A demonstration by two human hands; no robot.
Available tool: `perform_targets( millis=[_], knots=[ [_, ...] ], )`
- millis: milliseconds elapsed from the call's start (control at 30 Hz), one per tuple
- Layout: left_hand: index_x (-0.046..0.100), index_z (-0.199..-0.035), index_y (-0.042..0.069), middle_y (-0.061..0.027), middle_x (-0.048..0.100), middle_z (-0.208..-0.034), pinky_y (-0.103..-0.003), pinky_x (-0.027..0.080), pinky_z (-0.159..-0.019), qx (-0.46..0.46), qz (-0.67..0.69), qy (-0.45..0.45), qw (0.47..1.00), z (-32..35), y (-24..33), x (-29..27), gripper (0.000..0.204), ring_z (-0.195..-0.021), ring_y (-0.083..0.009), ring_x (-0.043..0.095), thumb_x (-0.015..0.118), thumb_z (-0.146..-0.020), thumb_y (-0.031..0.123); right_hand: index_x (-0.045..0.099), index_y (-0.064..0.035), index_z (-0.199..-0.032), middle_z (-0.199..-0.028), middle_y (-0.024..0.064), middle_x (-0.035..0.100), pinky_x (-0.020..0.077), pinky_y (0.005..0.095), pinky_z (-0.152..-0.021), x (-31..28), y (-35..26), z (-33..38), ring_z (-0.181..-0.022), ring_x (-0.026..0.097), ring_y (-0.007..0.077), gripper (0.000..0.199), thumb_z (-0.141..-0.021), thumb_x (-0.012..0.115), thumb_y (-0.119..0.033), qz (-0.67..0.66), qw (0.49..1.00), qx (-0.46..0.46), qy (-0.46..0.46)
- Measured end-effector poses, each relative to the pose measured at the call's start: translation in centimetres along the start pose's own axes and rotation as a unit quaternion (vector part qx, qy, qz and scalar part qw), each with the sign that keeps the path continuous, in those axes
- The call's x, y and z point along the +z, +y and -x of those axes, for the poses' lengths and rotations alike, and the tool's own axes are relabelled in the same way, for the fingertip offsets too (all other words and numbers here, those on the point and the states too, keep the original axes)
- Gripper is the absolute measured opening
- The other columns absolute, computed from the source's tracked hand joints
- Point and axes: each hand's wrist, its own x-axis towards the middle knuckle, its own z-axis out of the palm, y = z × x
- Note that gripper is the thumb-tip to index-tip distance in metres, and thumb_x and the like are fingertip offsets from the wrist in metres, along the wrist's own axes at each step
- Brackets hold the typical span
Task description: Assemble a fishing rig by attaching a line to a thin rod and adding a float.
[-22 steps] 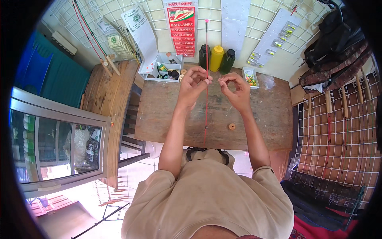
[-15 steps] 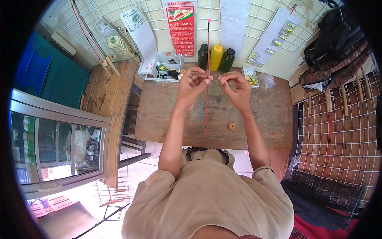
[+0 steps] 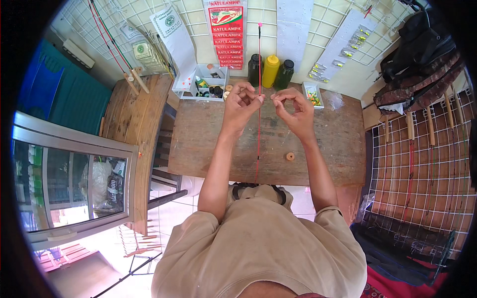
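A thin red fishing rod [image 3: 259, 134] with black bands and a pink tip [image 3: 260, 24] runs lengthwise over the table's middle, towards my body. My left hand [image 3: 242, 107] pinches it between thumb and fingers, well above the tabletop. Just to the right, my right hand [image 3: 296, 110] is closed in a pinch, thumb against fingertips, a small gap from the rod. Whatever sits in that pinch, if anything, is too fine to make out. A small wooden spool [image 3: 290, 156] lies on the table near my right forearm.
At the back of the wooden table [image 3: 208, 149] stand a yellow squeeze bottle [image 3: 271, 72] and two dark bottles. A white divided tray [image 3: 203, 98] is left of them, a small white box [image 3: 320, 99] right. Rods hang on a rack [image 3: 422, 174] at right.
The rod's lower part has shifted very slightly to the right. Both hands keep almost the same pinching pose.
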Motion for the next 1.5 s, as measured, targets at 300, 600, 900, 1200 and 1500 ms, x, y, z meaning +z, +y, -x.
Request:
perform_targets(
  millis=[300,600,900,1200,1500],
  knots=[
    [0.053,-0.108,0.005,-0.0030,0.061,-0.088,-0.024,0.047,-0.072,0.001,-0.026,-0.022,0.999,0.1,0.5,0.1,0.028,-0.082,-0.0101,0.060,0.066,-0.084,0.001,0.056,-0.0023,-0.090,-0.118,0.0113,0.062,0.0472,0.0314,-0.081,0.2,-1.2,-1.6,-0.098,0.058,0.0219,0.013,-0.081,0.064,0.002,0.098,0.992,-0.061,-0.043],
    [0.061,-0.107,0.002,-0.0019,0.065,-0.087,-0.020,0.045,-0.069,0.001,-0.048,-0.029,0.998,0.3,1.2,0.7,0.024,-0.079,-0.0061,0.059,0.068,-0.085,0.007,0.055,-0.0036,-0.091,-0.125,0.0095,0.060,0.0448,0.0357,-0.088,0.5,-1.9,-2.1,-0.099,0.055,0.0268,0.016,-0.079,0.064,0.002,0.132,0.985,-0.101,-0.048],
    [0.061,-0.107,0.002,-0.0024,0.066,-0.092,-0.022,0.045,-0.070,-0.003,-0.045,-0.052,0.998,0.0,1.1,0.4,0.025,-0.080,-0.0080,0.059,0.069,-0.086,0.011,0.056,-0.0037,-0.092,-0.120,0.0028,0.063,0.0464,0.0376,-0.082,-0.1,-2.4,-2.6,-0.096,0.053,0.0289,0.025,-0.072,0.065,0.006,0.219,0.962,-0.128,-0.098],
    [0.060,-0.112,0.003,-0.0022,0.064,-0.100,-0.022,0.044,-0.068,-0.017,-0.027,-0.060,0.998,-0.2,1.2,0.1,0.030,-0.083,-0.0096,0.059,0.070,-0.085,0.014,0.055,-0.0045,-0.094,-0.112,0.0033,0.064,0.0478,0.0392,-0.079,-0.7,-2.0,-2.7,-0.097,0.055,0.0307,0.025,-0.074,0.064,0.007,0.270,0.944,-0.149,-0.115],
    [0.054,-0.116,0.000,-0.0087,0.062,-0.104,-0.026,0.050,-0.086,0.000,-0.035,-0.074,0.997,-0.4,1.5,0.2,0.039,-0.098,-0.0129,0.060,0.072,-0.082,0.006,0.054,-0.0014,-0.097,-0.109,0.0070,0.062,0.0476,0.0350,-0.079,-0.3,-1.8,-2.3,-0.096,0.056,0.0274,0.027,-0.076,0.056,0.013,0.187,0.975,-0.080,-0.085]
  ],
)
